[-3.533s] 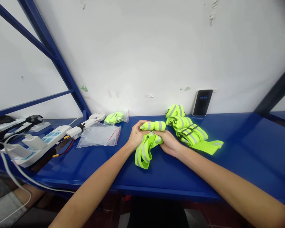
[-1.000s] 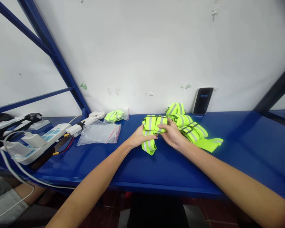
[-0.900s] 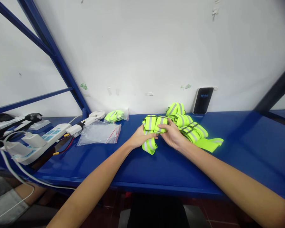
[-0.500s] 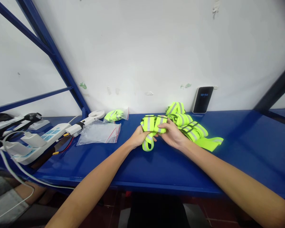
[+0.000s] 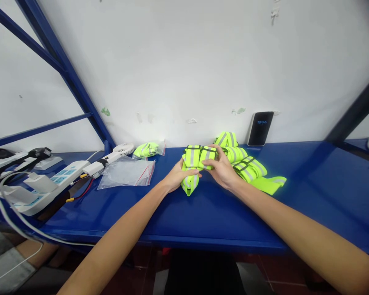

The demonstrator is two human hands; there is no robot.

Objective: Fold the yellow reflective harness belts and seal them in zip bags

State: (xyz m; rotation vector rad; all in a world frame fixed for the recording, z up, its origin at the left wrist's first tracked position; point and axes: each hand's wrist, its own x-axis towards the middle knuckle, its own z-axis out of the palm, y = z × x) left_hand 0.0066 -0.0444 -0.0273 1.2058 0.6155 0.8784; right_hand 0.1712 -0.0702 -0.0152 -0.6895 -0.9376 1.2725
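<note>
A folded yellow-green reflective strap bundle (image 5: 192, 157) with grey stripes and black pieces is held up over the blue table (image 5: 233, 217). My left hand (image 5: 176, 177) grips its left side, the thumb lying across a loop that hangs down. On the right side, my right hand (image 5: 222, 169) is closed round the bundle, with its thumb on the front. More straps of the same kind (image 5: 249, 166) lie in a pile just behind and right of my right hand, one flat end stretching to the right.
Clear zip bags (image 5: 126, 173) lie left of my hands, near a bagged strap (image 5: 146, 150) and a white fan (image 5: 124, 148). A power strip (image 5: 60, 178) with plugs and cables is farther left. A phone-like device (image 5: 260, 128) leans on the wall. Someone's leg shows lower left.
My left thumb has moved over the hanging loop, which now looks narrower and pointed. My right fingers have shifted up to the bundle's top edge. The view has shifted slightly.
</note>
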